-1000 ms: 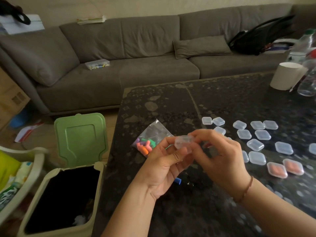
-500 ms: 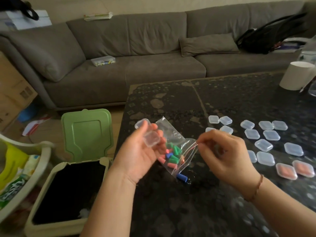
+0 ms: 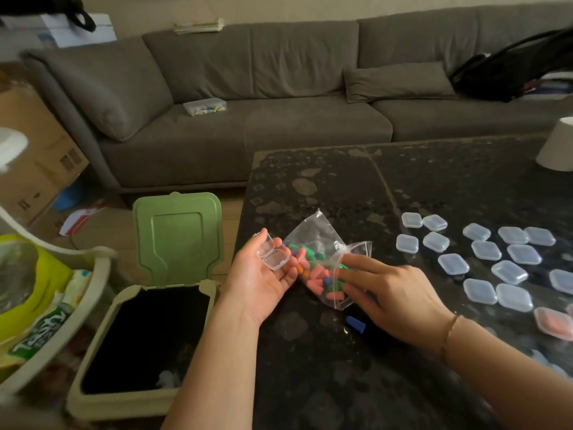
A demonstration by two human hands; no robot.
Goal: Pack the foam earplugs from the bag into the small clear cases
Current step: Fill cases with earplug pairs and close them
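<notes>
Your left hand (image 3: 263, 274) is turned palm up over the near left edge of the counter (image 3: 325, 187), its fingers loosely curled around an open clear case (image 3: 272, 254) that rests across your fingers, lid hinged back toward your thumb. Just to the right of that hand, touching your fingertips, lies the clear bag (image 3: 319, 262), crumpled on the counter and holding a mixed heap of earplugs (image 3: 313, 271) in pink, green, orange and blue. Your right hand (image 3: 390, 293) reaches in from the right, its fingers extended into the open mouth of the bag; whether they are pinching an earplug cannot be told, since the plastic and your fingers hide the tips. Just below your right hand, near the base of the thumb, one blue earplug (image 3: 355, 323) lies loose on the counter. Beyond and to the right of your right hand, a scatter of closed empty cases (image 3: 483, 259) sits on the counter, and further to the right, by your wrist, is a case filled with pink earplugs (image 3: 553, 326). Left of your left hand, down on the floor, stands a bin (image 3: 145, 346) with its green lid (image 3: 178, 237) flipped up.
</notes>
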